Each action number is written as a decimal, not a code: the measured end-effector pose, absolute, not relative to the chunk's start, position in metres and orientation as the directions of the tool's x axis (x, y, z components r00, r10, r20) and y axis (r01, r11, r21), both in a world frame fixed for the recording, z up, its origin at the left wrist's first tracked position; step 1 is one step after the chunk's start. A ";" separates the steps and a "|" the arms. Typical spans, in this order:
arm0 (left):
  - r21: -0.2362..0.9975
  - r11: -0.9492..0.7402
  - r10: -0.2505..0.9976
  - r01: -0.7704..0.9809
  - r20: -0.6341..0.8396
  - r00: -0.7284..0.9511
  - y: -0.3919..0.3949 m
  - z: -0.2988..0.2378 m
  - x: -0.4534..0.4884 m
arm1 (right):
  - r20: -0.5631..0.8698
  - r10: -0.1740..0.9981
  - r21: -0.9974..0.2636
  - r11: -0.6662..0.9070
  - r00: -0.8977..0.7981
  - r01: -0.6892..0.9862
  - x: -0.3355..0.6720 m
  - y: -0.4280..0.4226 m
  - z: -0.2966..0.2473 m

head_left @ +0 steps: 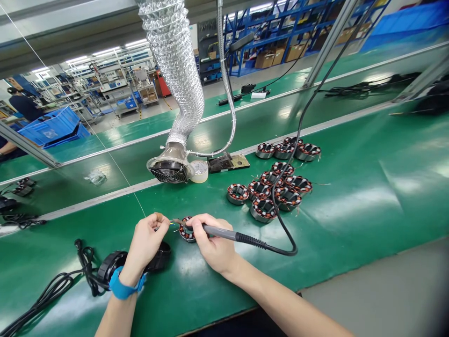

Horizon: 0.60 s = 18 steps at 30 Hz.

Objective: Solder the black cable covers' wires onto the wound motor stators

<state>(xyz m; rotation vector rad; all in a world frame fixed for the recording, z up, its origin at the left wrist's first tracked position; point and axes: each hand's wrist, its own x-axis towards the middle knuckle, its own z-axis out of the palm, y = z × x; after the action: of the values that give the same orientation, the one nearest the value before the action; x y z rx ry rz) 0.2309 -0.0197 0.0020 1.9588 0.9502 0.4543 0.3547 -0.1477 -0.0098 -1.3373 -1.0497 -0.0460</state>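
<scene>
My right hand is closed around the grey handle of a soldering iron, whose tip points left. A black cable runs from its back end. Beneath the iron lies a motor stator with copper windings, partly hidden by my fingers. My left hand is in a pinch on thin coloured wires at the stator's left, and the iron's tip is close to them. I cannot tell whether tip and wires touch. A blue wrist strap is on my left wrist. Black round housings lie behind my left forearm.
Several more stators stand in a group at the right. A fume extractor fan hangs from a foil duct, beside a tape roll and a dark metal block. A coiled black cable lies at left.
</scene>
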 end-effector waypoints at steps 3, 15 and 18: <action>0.838 -0.314 0.773 0.445 -0.046 0.633 -0.019 0.002 0.231 | 0.631 0.527 -0.766 0.306 0.569 0.566 0.355 -0.149 -0.010; 0.842 -0.311 0.779 0.441 -0.041 0.626 -0.019 0.001 0.230 | 0.582 0.515 -0.809 0.293 0.629 0.509 0.357 -0.150 -0.014; 0.845 -0.308 0.782 0.437 -0.036 0.622 -0.019 0.001 0.230 | 0.580 0.511 -0.812 0.293 0.634 0.505 0.356 -0.150 -0.013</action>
<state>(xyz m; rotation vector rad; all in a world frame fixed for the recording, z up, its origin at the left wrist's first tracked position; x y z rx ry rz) 0.2300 -0.0187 0.0010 1.9481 0.9644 0.4853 0.3564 -0.1500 -0.0129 -1.3341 -0.9594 0.0053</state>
